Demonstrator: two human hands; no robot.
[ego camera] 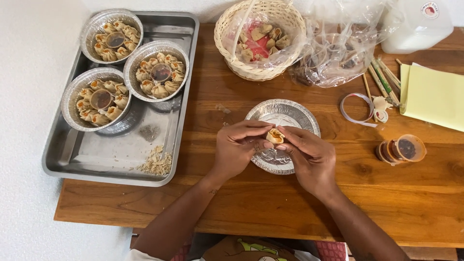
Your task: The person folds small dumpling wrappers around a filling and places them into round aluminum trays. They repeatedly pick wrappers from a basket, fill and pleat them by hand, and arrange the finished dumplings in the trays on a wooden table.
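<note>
Both hands meet in the middle of the frame, just above an empty foil dish [290,112] on the wooden desk [232,203]. The left hand [238,147] and right hand [309,155] are both pinched shut on one small dumpling [275,137], fingertips closing in from either side. The dumpling sits right between them, over the near half of the dish. It's a small folded lump, so there's not much of a long axis, but the open, orange-filled top faces up toward the camera and leans a bit to the upper right of the frame.

Counts: one dumpling in hand, one empty foil dish under it. At the left of the frame there's one steel tray [96,159] carrying three filled foil dishes [159,72], each with a ring of dumplings around a small dark sauce cup in its middle. I can't count the dumplings per dish exactly. There's a pile of crumbs [157,163] on the bare tray floor near its lower right corner.

Top centre there's one woven basket [261,38] lined with plastic, with a handful of loose dumplings inside. To its right is a crumpled clear bag [338,53], then a white jug [415,26] in the upper right corner. Right side: a few bamboo sticks [384,79], a roll of tape [356,108], yellow paper [432,94], and a short stack of sauce cups [401,150] lying on its side.
</note>
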